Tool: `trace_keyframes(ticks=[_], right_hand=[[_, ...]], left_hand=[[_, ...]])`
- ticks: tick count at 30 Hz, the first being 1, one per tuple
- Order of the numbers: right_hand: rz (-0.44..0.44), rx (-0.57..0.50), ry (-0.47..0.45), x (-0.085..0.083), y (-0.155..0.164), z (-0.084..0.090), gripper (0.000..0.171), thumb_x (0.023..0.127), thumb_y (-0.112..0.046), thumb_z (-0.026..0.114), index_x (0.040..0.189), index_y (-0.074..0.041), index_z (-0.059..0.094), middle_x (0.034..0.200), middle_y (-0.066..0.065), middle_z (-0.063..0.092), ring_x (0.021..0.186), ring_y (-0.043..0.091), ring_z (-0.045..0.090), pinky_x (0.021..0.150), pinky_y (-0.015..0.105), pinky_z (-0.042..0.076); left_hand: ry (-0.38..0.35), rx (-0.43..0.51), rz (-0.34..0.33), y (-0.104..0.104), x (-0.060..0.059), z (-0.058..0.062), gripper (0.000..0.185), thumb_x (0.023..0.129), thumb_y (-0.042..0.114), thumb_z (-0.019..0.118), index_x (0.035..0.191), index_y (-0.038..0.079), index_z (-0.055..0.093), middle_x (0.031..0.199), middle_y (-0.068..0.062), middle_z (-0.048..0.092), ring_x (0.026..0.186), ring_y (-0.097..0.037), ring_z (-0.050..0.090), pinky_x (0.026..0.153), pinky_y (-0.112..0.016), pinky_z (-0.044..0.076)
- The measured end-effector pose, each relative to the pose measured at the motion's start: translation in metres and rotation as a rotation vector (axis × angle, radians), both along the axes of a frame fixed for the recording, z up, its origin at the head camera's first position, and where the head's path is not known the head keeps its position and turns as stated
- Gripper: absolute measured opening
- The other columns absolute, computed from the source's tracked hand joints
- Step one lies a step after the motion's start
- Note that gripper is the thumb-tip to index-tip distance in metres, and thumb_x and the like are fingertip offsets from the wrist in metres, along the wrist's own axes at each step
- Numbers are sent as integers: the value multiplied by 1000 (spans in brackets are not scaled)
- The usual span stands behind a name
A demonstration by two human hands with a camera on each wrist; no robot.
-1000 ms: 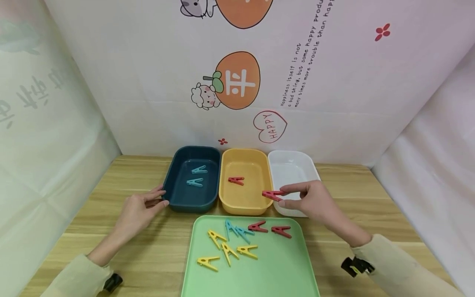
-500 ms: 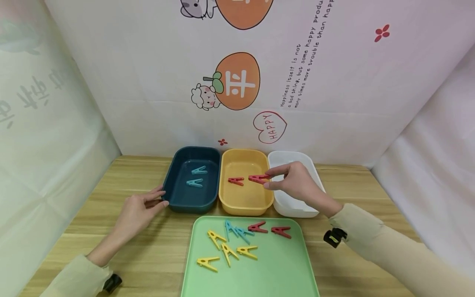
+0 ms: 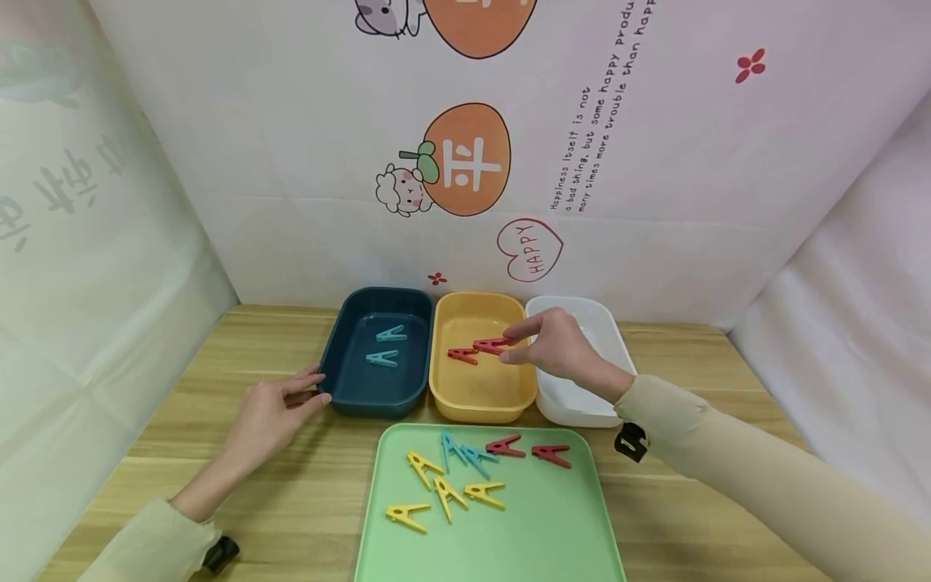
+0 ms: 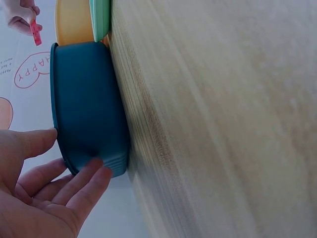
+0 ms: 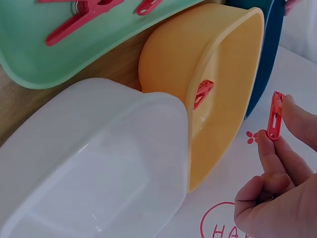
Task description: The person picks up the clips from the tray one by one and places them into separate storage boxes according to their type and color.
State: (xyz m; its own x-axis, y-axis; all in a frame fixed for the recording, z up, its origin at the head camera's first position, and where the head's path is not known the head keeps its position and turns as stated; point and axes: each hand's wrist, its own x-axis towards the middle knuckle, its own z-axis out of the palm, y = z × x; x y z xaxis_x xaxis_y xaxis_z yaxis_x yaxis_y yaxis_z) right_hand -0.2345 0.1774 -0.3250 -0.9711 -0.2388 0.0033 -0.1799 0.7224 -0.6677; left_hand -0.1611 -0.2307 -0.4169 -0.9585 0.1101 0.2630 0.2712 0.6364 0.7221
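Over the yellow bin (image 3: pixel 483 411), my right hand (image 3: pixel 563 346) pinches a red clothespin (image 3: pixel 491 345) between thumb and fingertips. In the right wrist view this clothespin (image 5: pixel 275 115) shows above the bin's rim. Another red clothespin (image 5: pixel 203 94) lies on the bin floor. My left hand (image 3: pixel 272 412) rests at the near left corner of the dark blue bin (image 3: pixel 374 406). Its fairly straight fingers (image 4: pixel 89 181) touch the outer wall and the thumb meets the rim. Two light blue clothespins (image 3: pixel 381 358) lie inside the blue bin.
A white bin (image 3: pixel 582 414) stands to the right of the yellow one, under my right forearm. In front, a green tray (image 3: pixel 538 537) carries several yellow clothespins (image 3: pixel 407 516), two blue ones (image 3: pixel 476 459) and two red ones (image 3: pixel 551 454). A printed cloth (image 3: pixel 305 242) rises behind the bins.
My right hand has moved left from over the edge between the white and yellow bins to over the yellow bin, carrying the red clothespin. My left hand has stayed at the blue bin.
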Motion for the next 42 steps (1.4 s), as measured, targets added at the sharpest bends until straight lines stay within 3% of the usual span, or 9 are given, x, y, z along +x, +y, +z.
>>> trace_keyframes(ticks=[11,22,42], right_hand=[[-31,73,-37,-15,-17,-8,33,85,-18,92,113,-5,82,120,12,76,113,32,67,91,42,60],[-10,104,-31,-24,-33,-15,30,84,-15,92,111,-4,82,108,8,79,113,29,65,97,43,56],[20,82,-58,-35,-52,-31,33,82,-12,94,111,-1,82,103,6,79,101,25,67,89,37,58]], left_hand=[[2,-2,-3,1,0,0,37,99,11,77,130,-8,70,145,-23,59,101,-33,76,78,-34,64],[5,-1,-5,0,0,1,37,99,11,77,130,-8,70,145,-22,59,101,-32,76,77,-31,64],[-7,-10,-1,-1,-1,-1,39,100,15,77,131,-7,71,146,-21,59,101,-31,76,79,-37,64]])
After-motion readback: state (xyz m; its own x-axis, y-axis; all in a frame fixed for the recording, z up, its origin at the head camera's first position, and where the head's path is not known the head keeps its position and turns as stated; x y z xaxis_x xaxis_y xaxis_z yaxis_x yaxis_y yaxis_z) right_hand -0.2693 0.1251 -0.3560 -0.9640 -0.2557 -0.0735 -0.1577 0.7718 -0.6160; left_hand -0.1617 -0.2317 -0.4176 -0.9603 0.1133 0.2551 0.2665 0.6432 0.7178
